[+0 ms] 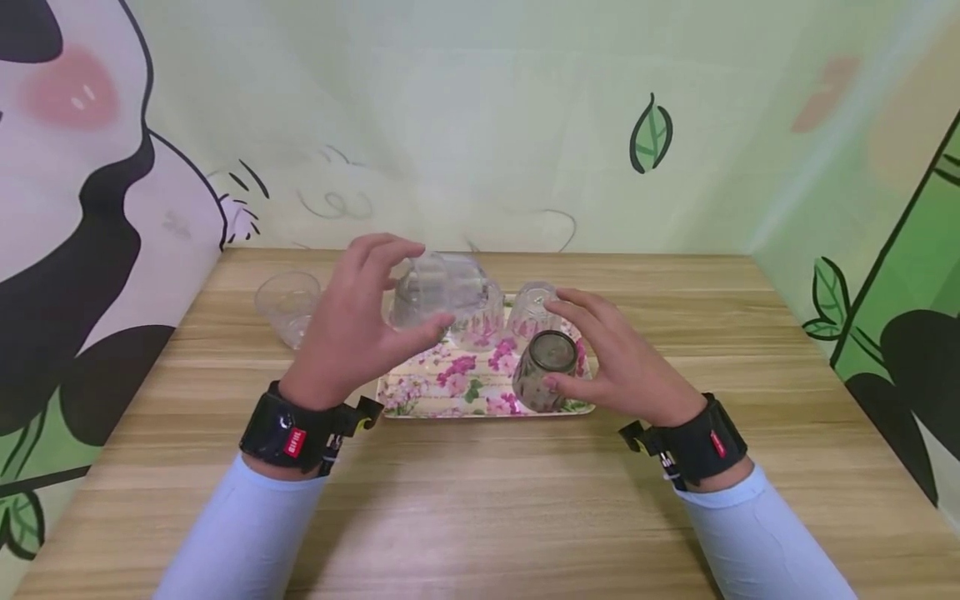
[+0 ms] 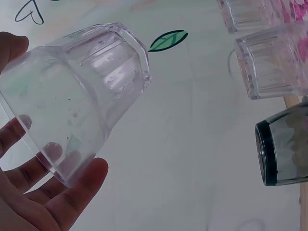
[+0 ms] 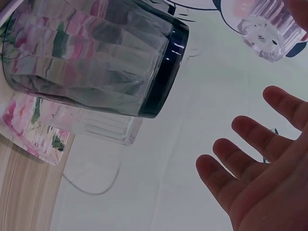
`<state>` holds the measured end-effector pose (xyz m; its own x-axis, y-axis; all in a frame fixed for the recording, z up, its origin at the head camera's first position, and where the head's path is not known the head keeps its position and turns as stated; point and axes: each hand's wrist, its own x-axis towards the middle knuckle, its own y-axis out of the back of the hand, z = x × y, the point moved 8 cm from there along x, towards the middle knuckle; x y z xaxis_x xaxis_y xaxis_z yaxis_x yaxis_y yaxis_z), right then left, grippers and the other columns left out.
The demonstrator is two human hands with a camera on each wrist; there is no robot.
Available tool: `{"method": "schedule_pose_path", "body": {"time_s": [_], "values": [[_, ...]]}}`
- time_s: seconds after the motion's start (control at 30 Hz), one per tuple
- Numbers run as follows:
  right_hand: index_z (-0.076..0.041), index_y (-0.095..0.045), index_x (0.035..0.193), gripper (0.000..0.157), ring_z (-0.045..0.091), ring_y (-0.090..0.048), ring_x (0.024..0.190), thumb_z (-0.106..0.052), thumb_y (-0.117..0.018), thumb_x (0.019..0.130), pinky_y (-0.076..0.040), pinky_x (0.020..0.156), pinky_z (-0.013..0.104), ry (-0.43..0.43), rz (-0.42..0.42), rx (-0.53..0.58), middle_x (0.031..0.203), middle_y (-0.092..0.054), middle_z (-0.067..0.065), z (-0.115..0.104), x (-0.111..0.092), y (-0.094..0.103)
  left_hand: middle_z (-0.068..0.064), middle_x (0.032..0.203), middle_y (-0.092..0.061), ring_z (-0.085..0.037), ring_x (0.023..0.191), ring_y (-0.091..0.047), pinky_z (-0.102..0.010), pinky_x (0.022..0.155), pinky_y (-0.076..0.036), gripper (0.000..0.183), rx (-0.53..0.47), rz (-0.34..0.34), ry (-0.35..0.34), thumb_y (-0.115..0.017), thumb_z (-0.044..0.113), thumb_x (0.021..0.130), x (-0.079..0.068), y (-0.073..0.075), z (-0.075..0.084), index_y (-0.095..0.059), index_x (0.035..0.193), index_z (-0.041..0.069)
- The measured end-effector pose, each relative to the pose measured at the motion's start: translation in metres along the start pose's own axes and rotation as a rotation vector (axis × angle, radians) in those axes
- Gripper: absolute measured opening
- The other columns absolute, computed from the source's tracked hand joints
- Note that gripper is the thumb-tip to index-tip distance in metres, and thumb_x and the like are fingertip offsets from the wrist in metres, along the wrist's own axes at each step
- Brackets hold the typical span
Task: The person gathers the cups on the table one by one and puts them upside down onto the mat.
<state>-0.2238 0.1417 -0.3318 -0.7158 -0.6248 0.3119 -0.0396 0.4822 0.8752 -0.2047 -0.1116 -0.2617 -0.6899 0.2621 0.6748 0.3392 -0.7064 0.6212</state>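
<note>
In the head view my left hand (image 1: pixel 352 329) grips a clear tumbler (image 1: pixel 442 292) above the tray, fingers and thumb spread around its wide end. The left wrist view shows this tumbler (image 2: pixel 77 96) tilted on its side, its narrow faceted base pointing away from the palm. My right hand (image 1: pixel 626 371) is beside a smoky grey glass (image 1: pixel 536 379) that stands upside down on the tray's right front. In the right wrist view, the straight, spread fingers (image 3: pixel 240 166) are apart from the grey glass (image 3: pixel 96 57).
The floral tray (image 1: pixel 420 400) lies on the wooden table (image 1: pixel 480 500). Two clear glasses, one left (image 1: pixel 487 325) and one right (image 1: pixel 534 307), stand upside down at the tray's back. Another clear cup (image 1: pixel 288 302) is on the table at left. A printed cloth (image 1: pixel 480 125) hangs behind.
</note>
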Motion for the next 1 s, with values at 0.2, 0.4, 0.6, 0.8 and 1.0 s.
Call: {"method": "schedule_pose_path", "body": {"time_s": [0.2,0.4,0.6,0.8,1.0], "values": [[-0.016,-0.035,0.154,0.086,0.040,-0.034,0.145,-0.037,-0.079,0.083,-0.044,0.110,0.068,-0.013,0.001,0.003,0.161,-0.035,0.022,-0.001,0.000,0.001,-0.019,0.131,-0.057,-0.029,0.106,-0.058,-0.047,0.082,-0.062,0.072,-0.017,-0.009,-0.021,-0.085,0.036,0.073,-0.001,-0.004,0.007,-0.056,0.132,0.005],[-0.014,-0.032,0.156,0.090,0.039,-0.034,0.145,-0.036,-0.080,0.083,-0.043,0.112,0.068,-0.010,0.012,0.011,0.160,-0.035,0.022,-0.002,0.000,0.003,-0.017,0.131,-0.057,-0.027,0.105,-0.057,-0.045,0.081,-0.061,0.073,-0.015,-0.050,-0.059,-0.085,0.038,0.072,-0.004,-0.015,0.014,-0.056,0.132,0.008],[-0.016,-0.030,0.157,0.092,0.039,-0.034,0.146,-0.037,-0.079,0.082,-0.043,0.113,0.067,-0.006,0.020,0.001,0.160,-0.036,0.021,-0.004,0.000,0.005,-0.016,0.130,-0.058,-0.026,0.113,-0.056,-0.045,0.089,-0.060,0.072,-0.039,-0.075,-0.115,-0.085,0.037,0.072,-0.007,-0.023,0.019,-0.056,0.131,0.007],[-0.016,-0.029,0.157,0.093,0.039,-0.036,0.145,-0.037,-0.079,0.082,-0.043,0.114,0.067,0.011,0.030,-0.007,0.158,-0.039,0.022,-0.006,0.002,0.005,-0.015,0.127,-0.058,-0.024,0.112,-0.056,-0.043,0.088,-0.059,0.070,-0.042,-0.089,-0.150,-0.084,0.036,0.073,-0.007,-0.028,0.025,-0.056,0.130,0.008],[-0.016,-0.029,0.157,0.093,0.038,-0.037,0.144,-0.036,-0.081,0.082,-0.043,0.114,0.067,0.019,0.039,0.010,0.157,-0.040,0.022,-0.008,0.001,0.006,-0.016,0.126,-0.060,-0.026,0.116,-0.057,-0.045,0.094,-0.059,0.069,-0.047,-0.087,-0.201,-0.084,0.036,0.072,-0.009,-0.035,0.029,-0.057,0.129,0.007]]}}
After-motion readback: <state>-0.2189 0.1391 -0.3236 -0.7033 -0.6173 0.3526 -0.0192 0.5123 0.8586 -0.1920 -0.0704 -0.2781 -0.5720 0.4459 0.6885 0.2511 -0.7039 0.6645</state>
